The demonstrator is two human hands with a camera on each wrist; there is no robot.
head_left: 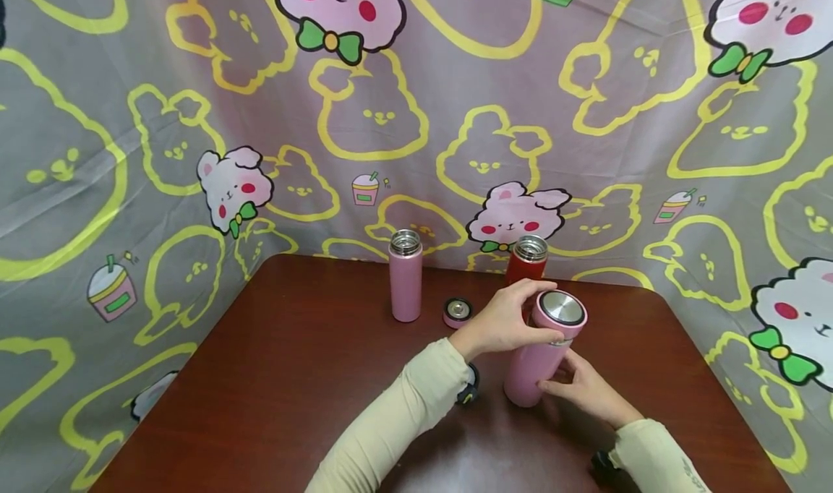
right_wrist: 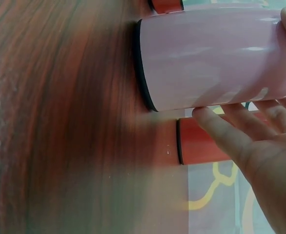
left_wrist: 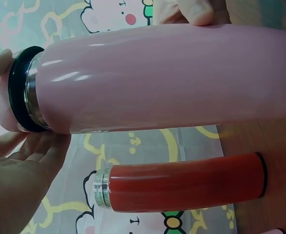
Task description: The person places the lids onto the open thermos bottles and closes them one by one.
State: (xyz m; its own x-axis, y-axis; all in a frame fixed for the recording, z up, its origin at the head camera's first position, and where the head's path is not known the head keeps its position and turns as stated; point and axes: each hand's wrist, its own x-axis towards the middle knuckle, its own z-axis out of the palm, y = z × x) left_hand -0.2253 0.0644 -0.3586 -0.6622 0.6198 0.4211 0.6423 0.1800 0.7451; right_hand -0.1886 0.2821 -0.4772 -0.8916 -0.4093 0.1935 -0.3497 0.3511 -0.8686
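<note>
In the head view, right of centre, my left hand [head_left: 502,321] gripped the pink lid [head_left: 575,328] and my right hand [head_left: 581,392] clasped the pink bottle [head_left: 532,374] lower down; in the left wrist view, steel neck [left_wrist: 32,92] showed at far left, so I judged a level, gentle twist best; in the right wrist view, the black base [right_wrist: 140,68] sat upper centre, and a firm hold seemed wise against spinning.
</note>
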